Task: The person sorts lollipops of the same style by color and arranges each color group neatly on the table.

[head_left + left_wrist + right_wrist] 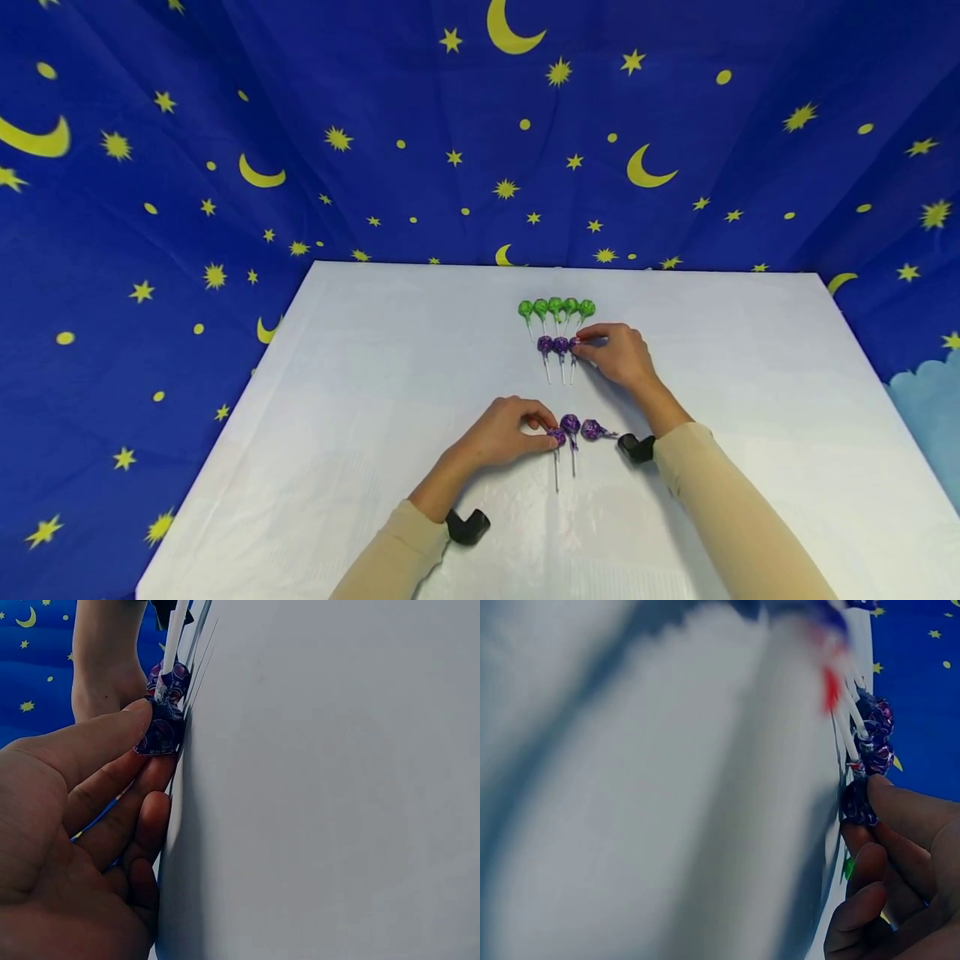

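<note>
right hand (618, 354) pinches a purple lollipop (575, 345) at the second row's end under the green row (556, 309), left hand (504, 432) pinches another (557, 436) nearer on the tabletop (375, 375); best set heads level, sticks parallel.

Each hand pinches a purple-wrapped lollipop lying flat: left hand's lollipop (557, 437), right hand's lollipop (575, 344).

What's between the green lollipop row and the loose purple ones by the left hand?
In the head view, a partial row of purple lollipops lies between; the right hand pinches its rightmost.
</note>
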`<state>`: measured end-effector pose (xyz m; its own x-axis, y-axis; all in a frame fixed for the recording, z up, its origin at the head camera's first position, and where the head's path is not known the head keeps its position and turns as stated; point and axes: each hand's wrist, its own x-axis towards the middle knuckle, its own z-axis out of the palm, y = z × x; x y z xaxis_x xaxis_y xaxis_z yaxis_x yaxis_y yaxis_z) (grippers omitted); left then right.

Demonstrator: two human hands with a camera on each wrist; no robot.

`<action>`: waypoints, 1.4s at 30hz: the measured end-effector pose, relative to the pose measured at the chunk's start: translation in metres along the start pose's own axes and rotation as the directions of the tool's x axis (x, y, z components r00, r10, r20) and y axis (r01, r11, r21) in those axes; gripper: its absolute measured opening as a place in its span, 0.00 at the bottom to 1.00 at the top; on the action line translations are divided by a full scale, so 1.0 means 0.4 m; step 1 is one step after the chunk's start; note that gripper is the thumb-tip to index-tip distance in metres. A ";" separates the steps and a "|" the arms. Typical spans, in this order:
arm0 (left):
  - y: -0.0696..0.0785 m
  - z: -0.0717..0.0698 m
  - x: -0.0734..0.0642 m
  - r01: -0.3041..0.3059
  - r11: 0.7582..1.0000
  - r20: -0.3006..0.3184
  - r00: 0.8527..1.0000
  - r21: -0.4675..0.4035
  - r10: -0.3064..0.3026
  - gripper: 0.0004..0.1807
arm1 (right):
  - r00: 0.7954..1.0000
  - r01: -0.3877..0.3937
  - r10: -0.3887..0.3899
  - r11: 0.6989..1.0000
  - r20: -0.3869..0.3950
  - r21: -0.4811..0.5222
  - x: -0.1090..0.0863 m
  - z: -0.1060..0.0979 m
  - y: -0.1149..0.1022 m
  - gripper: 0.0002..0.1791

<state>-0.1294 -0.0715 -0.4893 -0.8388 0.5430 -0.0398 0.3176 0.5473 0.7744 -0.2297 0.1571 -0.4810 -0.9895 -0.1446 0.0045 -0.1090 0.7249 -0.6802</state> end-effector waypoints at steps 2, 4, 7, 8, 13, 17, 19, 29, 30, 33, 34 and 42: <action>0.001 0.001 0.000 0.003 1.000 0.001 1.000 -0.004 -0.003 0.11 | 1.000 -0.004 0.004 1.000 0.001 0.004 0.000 0.000 -0.001 0.15; 0.003 0.001 0.001 0.002 1.000 0.002 1.000 -0.008 -0.002 0.11 | 1.000 -0.009 0.009 1.000 0.001 0.006 -0.002 -0.001 -0.001 0.15; 0.004 0.001 0.001 0.000 1.000 0.002 1.000 -0.010 0.000 0.11 | 1.000 -0.016 0.016 1.000 0.000 0.005 -0.004 -0.003 -0.001 0.16; 0.005 0.001 0.001 -0.001 1.000 0.002 1.000 -0.010 0.001 0.11 | 1.000 -0.018 0.018 1.000 0.000 0.005 -0.005 -0.004 0.000 0.16; 0.006 0.001 -0.001 0.007 1.000 0.005 1.000 0.000 -0.007 0.11 | 1.000 -0.020 0.020 1.000 -0.008 -0.002 -0.013 -0.007 0.003 0.18; 0.006 0.001 -0.002 0.013 1.000 0.002 1.000 0.002 -0.013 0.11 | 1.000 -0.016 0.016 1.000 -0.021 -0.003 -0.020 -0.015 0.003 0.19; 0.005 0.001 -0.002 0.015 1.000 -0.001 1.000 0.001 -0.015 0.11 | 1.000 -0.016 0.016 1.000 -0.024 0.000 -0.023 -0.022 0.002 0.19; 0.000 0.001 0.001 0.012 1.000 -0.011 1.000 0.008 -0.012 0.11 | 1.000 0.026 -0.026 1.000 0.006 0.012 -0.047 -0.048 -0.005 0.13; 0.000 0.000 0.001 0.012 1.000 -0.013 1.000 0.008 -0.012 0.11 | 0.999 0.035 -0.035 0.999 0.010 0.016 -0.051 -0.049 -0.005 0.13; 0.000 0.001 0.001 0.012 1.000 -0.012 1.000 0.002 -0.012 0.11 | 0.998 0.057 -0.058 0.998 0.028 0.029 -0.063 -0.055 -0.005 0.13; 0.000 0.001 0.001 0.012 1.000 -0.010 1.000 0.000 -0.012 0.11 | 0.997 0.062 -0.063 0.997 0.036 0.034 -0.068 -0.057 -0.005 0.13; 0.001 0.005 0.002 0.018 1.000 -0.008 1.000 -0.013 -0.018 0.11 | 0.983 0.123 -0.132 0.990 0.131 0.076 -0.105 -0.072 0.001 0.13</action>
<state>-0.1290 -0.0696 -0.4902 -0.8481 0.5276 -0.0488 0.2964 0.5489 0.7816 -0.1908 0.1830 -0.4604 -0.9454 -0.3258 -0.0019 -0.2219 0.6481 -0.7285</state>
